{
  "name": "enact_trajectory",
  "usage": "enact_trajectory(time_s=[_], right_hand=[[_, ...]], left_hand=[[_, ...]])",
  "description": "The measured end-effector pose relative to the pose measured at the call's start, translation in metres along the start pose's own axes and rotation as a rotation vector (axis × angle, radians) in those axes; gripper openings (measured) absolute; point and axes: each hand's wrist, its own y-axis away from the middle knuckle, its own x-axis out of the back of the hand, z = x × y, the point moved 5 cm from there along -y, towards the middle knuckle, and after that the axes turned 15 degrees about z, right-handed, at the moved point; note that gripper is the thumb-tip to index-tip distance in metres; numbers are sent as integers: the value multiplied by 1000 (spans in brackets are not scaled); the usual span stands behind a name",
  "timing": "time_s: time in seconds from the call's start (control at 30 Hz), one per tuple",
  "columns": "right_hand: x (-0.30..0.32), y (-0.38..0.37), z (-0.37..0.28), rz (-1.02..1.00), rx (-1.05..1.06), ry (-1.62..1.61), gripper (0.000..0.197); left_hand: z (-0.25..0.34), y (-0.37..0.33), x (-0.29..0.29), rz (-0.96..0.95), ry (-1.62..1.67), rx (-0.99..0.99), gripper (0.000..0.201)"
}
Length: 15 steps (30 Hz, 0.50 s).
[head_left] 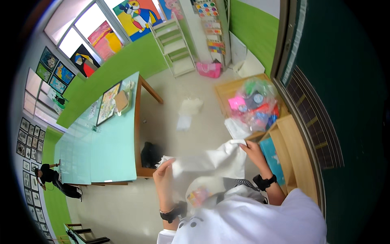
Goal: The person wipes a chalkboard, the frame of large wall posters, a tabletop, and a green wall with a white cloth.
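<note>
- Both hands are closed on a white cloth [209,159], which is held stretched between them above the floor [170,93].
- One corner is pinched by the left hand [164,173]; the opposite upper edge is gripped by the right hand [252,151].
- Black wristbands are worn on both wrists.
- A clear bag [256,105] of colourful items is seen on a wooden desk [227,90], just beyond the right hand.
- A long pale-green table [109,150] stands to the left, with a framed picture [108,103] laid on it.
- Another person [50,177] is seen far left.
</note>
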Motion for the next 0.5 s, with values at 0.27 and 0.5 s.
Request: enact_trajectory(time_s=[0.27, 0.5], right_hand=[[-16, -101, -11, -154, -543, -645, 33], [-81, -178, -52, -225, -670, -892, 32]], left_hand=[[6, -112, -37, 180, 166, 97, 26], [-2, -199, -84, -53, 65, 155, 62]])
